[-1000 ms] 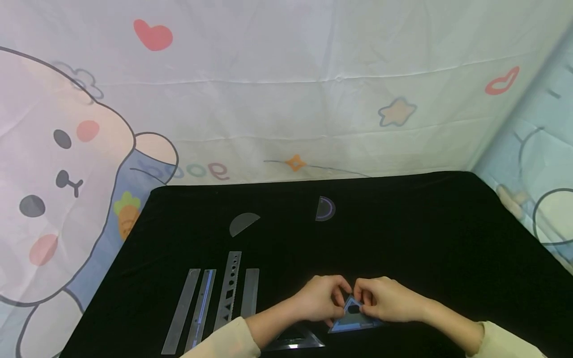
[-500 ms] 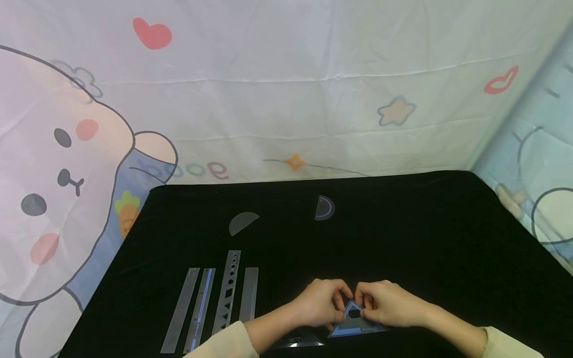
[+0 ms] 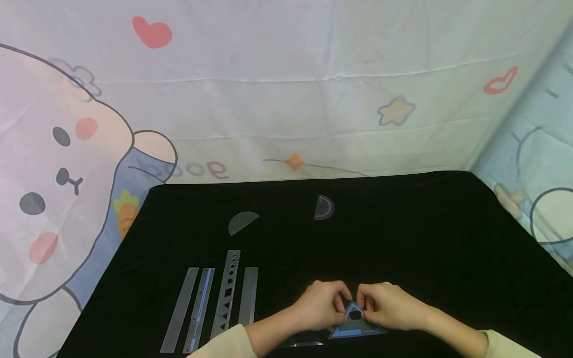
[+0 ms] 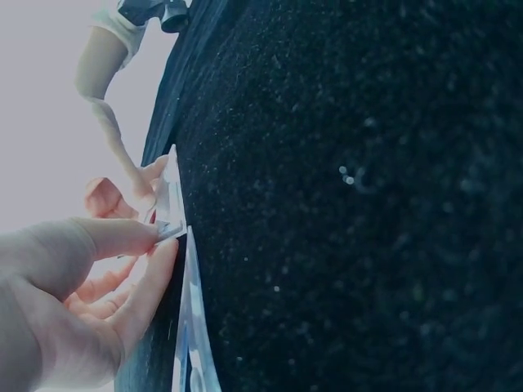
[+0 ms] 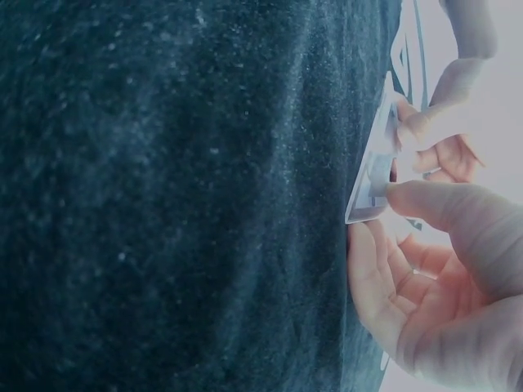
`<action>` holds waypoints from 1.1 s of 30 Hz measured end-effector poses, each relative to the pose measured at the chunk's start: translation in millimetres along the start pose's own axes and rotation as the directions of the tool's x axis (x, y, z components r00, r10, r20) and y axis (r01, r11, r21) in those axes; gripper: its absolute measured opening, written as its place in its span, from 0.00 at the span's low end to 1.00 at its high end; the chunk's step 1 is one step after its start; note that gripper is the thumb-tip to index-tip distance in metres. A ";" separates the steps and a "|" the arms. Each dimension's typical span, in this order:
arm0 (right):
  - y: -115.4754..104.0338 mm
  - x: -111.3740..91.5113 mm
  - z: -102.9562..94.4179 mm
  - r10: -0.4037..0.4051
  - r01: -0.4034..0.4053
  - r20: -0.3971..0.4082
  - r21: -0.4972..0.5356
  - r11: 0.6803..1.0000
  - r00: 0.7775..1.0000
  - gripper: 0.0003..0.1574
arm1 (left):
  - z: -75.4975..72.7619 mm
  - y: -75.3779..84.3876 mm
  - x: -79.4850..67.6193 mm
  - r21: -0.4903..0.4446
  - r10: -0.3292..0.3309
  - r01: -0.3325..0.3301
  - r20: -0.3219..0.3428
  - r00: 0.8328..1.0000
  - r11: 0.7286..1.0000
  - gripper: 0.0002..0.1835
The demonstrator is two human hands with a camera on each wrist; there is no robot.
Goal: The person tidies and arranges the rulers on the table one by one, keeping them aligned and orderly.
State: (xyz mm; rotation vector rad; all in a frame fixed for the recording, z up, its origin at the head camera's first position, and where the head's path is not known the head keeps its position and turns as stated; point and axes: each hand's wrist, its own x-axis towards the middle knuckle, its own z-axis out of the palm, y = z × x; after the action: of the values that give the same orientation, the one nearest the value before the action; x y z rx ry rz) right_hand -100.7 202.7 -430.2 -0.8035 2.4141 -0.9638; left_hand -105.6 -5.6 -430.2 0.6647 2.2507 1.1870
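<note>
Both hands hold a clear, blue-edged triangular set square point(image 3: 346, 332) with a dark hole in its middle, low over the black cloth. My left hand point(image 3: 320, 306) pinches its left side between thumb and fingers. On the opposite side, my right hand point(image 3: 394, 307) pinches it the same way. From the left wrist view, the set square point(image 4: 173, 204) stands nearly edge-on, close to the cloth. The right wrist view has the thumb on the upper face of the set square point(image 5: 374, 175) and fingers beneath. A second clear set square point(image 3: 302, 342) lies partly hidden by the left forearm.
Left of the hands, several clear rulers lie roughly parallel, among them a stencil ruler point(image 3: 227, 293) with cut-out shapes and a blue-striped ruler point(image 3: 199, 308). Farther back are a plain protractor point(image 3: 243, 223) and a purple-marked protractor point(image 3: 324, 207). A printed curtain point(image 3: 286, 99) hangs behind the black cloth point(image 3: 425, 238).
Both hands and the set square have shifted slightly down the head view, toward the person. Less of the second set square shows now. The grip looks the same.
</note>
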 end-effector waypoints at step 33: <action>1.1 -0.5 1.4 0.021 -0.020 0.030 -0.030 0.999 0.999 0.09 | 3.7 0.0 1.4 0.330 0.100 -0.094 -0.001 0.995 0.939 0.17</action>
State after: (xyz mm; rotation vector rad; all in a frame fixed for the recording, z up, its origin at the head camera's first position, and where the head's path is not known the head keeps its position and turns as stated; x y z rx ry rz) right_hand -100.0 203.1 -431.9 -0.7971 2.4113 -0.9030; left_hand -104.4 -2.6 -432.3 0.9049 2.4831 0.8660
